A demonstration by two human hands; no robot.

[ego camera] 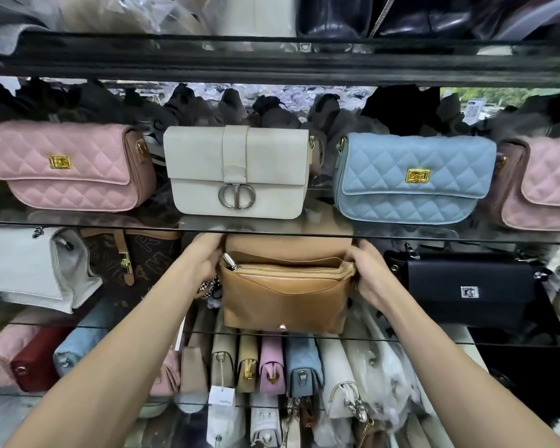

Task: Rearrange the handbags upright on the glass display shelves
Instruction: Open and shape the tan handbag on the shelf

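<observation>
Left hand [204,253] – grips tan handbag [285,295] | right hand [367,270] – same | upright, long axis left-right

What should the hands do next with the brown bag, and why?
Probably fold its lifted flap down and close it. Both hands, left hand and right hand, grip the tan handbag by its sides on the glass shelf; its zip top shows and the snap stud is uncovered, while the white handbag above stands closed.

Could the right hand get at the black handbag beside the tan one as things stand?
Probably yes. The black handbag stands just right of the right hand on the same shelf, nothing between them; but its fingers hold the tan handbag and must let go first.
</observation>
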